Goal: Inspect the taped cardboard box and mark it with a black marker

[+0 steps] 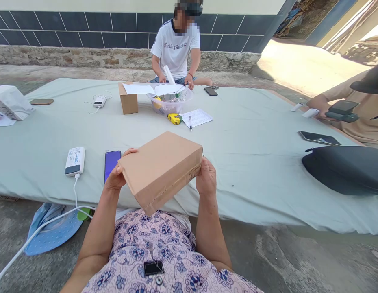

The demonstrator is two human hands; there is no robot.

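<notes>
A brown cardboard box (163,162) is held up tilted in front of me, above the near edge of the cloth-covered table. My left hand (118,173) grips its left side, some of the fingers hidden behind it. On the right end, my right hand (206,176) is closed around the box near some dark handwriting. A tape seam runs along the side facing me. Just left of my left hand lies a phone with a purple screen (111,162). Farther left is a white power bank (75,161) with a cable plugged in.
Across the table (253,122) a person in a white shirt (179,49) sits behind a plastic basin (167,106), a small carton (129,103), a yellow tape measure (174,118) and a paper with a pen (197,117). A black bag (347,169) and another person (366,110) are at right.
</notes>
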